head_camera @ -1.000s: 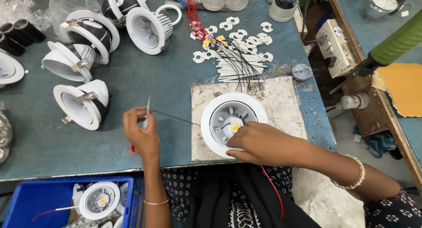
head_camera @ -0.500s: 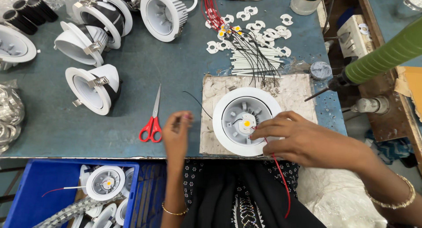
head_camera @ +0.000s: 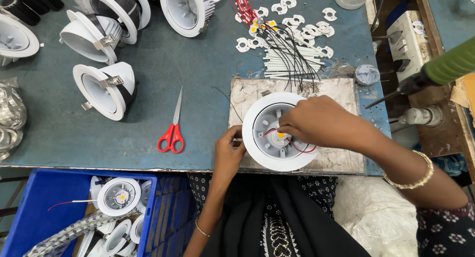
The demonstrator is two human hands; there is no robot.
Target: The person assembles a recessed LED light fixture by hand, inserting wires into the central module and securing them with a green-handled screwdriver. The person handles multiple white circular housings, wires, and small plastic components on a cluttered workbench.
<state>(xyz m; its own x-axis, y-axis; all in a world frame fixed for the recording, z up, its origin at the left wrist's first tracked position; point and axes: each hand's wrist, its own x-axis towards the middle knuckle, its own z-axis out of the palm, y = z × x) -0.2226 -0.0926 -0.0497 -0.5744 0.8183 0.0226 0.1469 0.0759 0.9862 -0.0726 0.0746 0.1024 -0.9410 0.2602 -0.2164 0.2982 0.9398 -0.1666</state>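
Note:
A round white downlight housing point(head_camera: 269, 148) lies face up on a worn white work pad point(head_camera: 346, 96) near the table's front edge. A yellow LED chip point(head_camera: 281, 135) sits in its middle, with red and black wires running from it. My right hand point(head_camera: 321, 122) reaches over the housing, fingertips pinching the wires by the chip. My left hand point(head_camera: 228, 150) grips the housing's left rim. Red-handled scissors point(head_camera: 172, 128) lie on the table, left of my left hand.
Several white downlight housings point(head_camera: 101, 88) stand at the back left. White brackets, white sleeves and black wires point(head_camera: 292, 54) lie behind the pad. A blue crate point(head_camera: 39, 197) of finished lamps sits below the table's edge. A green-handled soldering iron point(head_camera: 435, 71) rests at right.
My left hand put the scissors down on the table and moved right onto the housing's rim. My right hand stayed on the wires inside the housing.

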